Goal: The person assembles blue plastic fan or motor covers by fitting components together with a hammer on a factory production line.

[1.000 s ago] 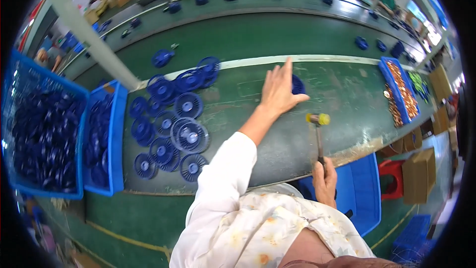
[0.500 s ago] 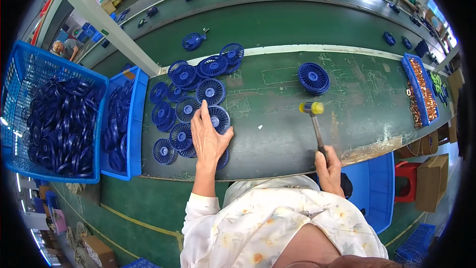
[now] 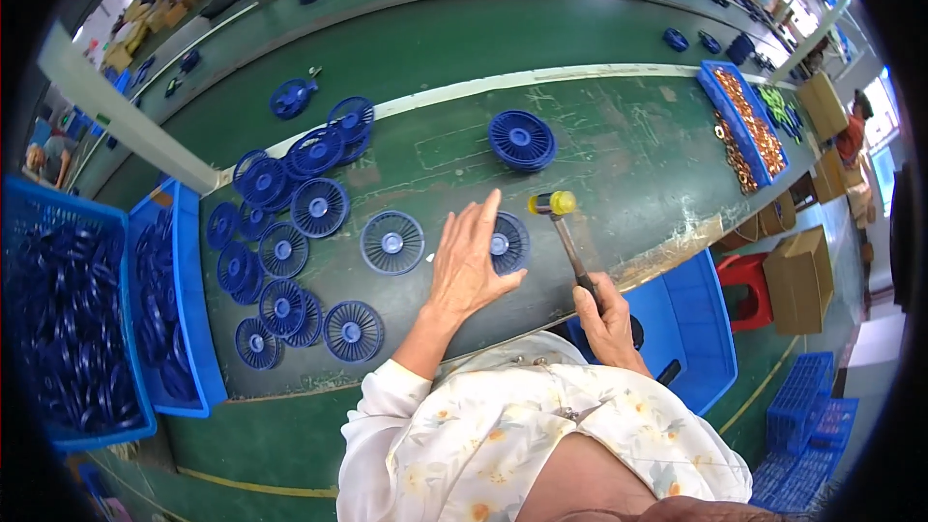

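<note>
Left hand: I've got the left hand [image 3: 469,266] with fingers stretched long and thumb spread wide, curved round the left rim of a slotted disc [image 3: 509,242]; whether it presses there, I can't tell.
Slotted disc: lying on the tabletop [image 3: 628,140], nearer the near edge, just left of the mallet head; the hand at its rim seems to leave the hub uncovered.
Right hand: here's the right hand [image 3: 604,324], wrapped round the mallet [image 3: 553,203] by its dark handle at the near edge; that grip, I judge, sets the head well forward of the knuckles.
Disc stack: toward the far edge, apart from both hands, probably out of their way.
Left end: loose discs [image 3: 282,249] crowd beside the narrow bin [image 3: 193,300], likely for easy reach.
Open room: bare tabletop runs from the disc stack [image 3: 522,140] to the ring tray [image 3: 735,126] at the far-right corner.
Edges: near edge passes under the left forearm; a white strip [image 3: 522,83] lines the far one.
</note>
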Demonstrator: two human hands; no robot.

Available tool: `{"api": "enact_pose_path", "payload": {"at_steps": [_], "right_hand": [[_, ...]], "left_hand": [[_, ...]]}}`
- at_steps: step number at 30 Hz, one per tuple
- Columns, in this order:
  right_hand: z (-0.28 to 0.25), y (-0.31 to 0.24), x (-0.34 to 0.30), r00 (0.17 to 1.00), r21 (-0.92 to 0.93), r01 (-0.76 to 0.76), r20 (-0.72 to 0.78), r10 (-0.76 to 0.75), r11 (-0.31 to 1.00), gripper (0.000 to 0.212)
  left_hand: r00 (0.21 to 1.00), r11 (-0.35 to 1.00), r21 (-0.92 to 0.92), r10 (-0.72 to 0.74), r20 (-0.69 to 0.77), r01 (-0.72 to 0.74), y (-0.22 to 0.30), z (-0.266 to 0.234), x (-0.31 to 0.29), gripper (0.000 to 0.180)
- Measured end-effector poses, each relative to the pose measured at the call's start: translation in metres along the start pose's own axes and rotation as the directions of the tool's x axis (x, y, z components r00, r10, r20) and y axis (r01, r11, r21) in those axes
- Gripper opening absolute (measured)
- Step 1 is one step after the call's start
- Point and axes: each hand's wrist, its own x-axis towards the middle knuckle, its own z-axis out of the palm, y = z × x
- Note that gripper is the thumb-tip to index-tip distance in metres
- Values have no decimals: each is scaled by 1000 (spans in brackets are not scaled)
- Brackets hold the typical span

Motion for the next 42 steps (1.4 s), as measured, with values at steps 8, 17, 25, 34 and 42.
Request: {"api": "enact_pose_path", "payload": {"at_steps": [8, 17, 25, 34, 42], "right_hand": [[-9, -13, 5, 976, -79, 217, -20, -219, 973, 20], [-9, -25, 23, 938, -431, -5, 310, 154, 902, 26], [-4, -16, 8, 950, -429, 62, 302, 79, 901, 22], [1, -33, -7, 858, -93, 366, 420, -297, 926, 22], [3, -34, -10, 850, -262, 224, 524, -57, 939, 23]], "left_hand": [[985, 981, 99, -172, 24, 169, 26, -60, -49, 119], [957, 953, 88, -290, 1, 289, 22, -42, -89, 123], [968, 969, -19, -249, -43, 248, 12, -46, -105, 107], [976, 980, 20, -196, -91, 198, 7, -37, -108, 108], [974, 980, 37, -191, -120, 197, 3, -35, -107, 105]]}}
